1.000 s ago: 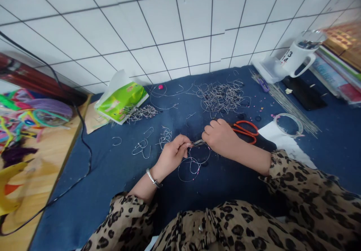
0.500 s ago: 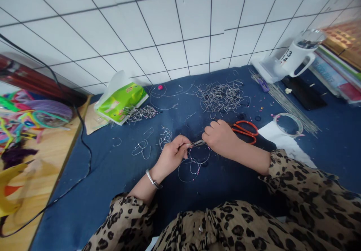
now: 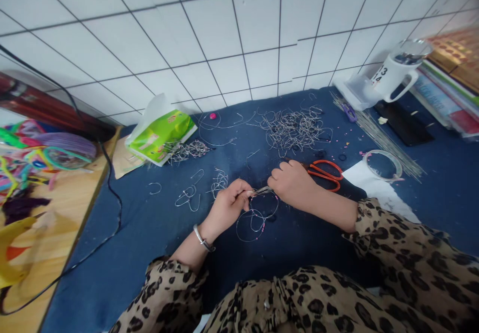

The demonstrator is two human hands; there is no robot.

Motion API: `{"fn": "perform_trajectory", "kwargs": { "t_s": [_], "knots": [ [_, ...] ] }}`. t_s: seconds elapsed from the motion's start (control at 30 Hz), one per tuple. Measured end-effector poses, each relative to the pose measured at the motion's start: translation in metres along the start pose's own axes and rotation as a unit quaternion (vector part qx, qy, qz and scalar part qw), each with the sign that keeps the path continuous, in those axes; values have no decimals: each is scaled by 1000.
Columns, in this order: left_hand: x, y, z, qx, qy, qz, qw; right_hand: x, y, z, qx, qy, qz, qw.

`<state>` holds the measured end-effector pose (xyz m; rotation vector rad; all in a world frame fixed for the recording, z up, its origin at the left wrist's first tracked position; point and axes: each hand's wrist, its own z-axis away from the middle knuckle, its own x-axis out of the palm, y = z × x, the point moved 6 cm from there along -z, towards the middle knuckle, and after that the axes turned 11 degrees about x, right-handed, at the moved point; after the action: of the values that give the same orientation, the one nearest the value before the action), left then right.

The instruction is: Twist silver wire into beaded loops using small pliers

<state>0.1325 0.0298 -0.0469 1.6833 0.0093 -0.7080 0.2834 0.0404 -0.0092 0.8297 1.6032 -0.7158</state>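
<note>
Between finger and thumb, my left hand (image 3: 234,198) pinches the end of a thin looped wire (image 3: 251,238) strung with small pink beads. My right hand (image 3: 290,182) is closed around pliers (image 3: 264,190), whose metal jaws meet the wire right by my left fingertips. The handles are hidden in my palm. Below both hands the beaded loops hang over the dark blue cloth (image 3: 149,253). Just right of my right hand lie scissors with orange-red handles (image 3: 329,174).
Tangled wire pieces (image 3: 294,129) lie at the back. A green tissue pack (image 3: 162,136) stands left. To the right are straight wires (image 3: 389,141), a clear wire coil (image 3: 383,165), white paper (image 3: 381,193) and a white mug (image 3: 400,76). A black cable (image 3: 119,208) crosses the left side.
Hardly anything differs. My right hand and the pliers have shifted very slightly, while my left hand keeps its place on the wire.
</note>
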Motion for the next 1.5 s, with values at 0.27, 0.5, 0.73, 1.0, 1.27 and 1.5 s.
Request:
{"fn": "perform_trajectory", "kwargs": {
  "t_s": [0.27,0.5,0.73,1.0,1.27,1.5],
  "knots": [
    [0,2,0,9,1,10,1000,0,-1,-1,0,-7,-4,1000],
    [0,4,-1,8,-4,8,1000,1,0,0,0,-4,3,1000],
    [-1,6,-1,12,-15,-3,1000,1,-1,0,3,-5,4,1000],
    [0,3,1,9,-14,-11,1000,2,0,-1,4,-11,6,1000],
    [0,5,-1,8,-15,-6,1000,3,0,-1,3,-3,2,1000],
    [2,-1,-1,2,-13,23,1000,4,0,0,1,-14,-5,1000]
  ]
}}
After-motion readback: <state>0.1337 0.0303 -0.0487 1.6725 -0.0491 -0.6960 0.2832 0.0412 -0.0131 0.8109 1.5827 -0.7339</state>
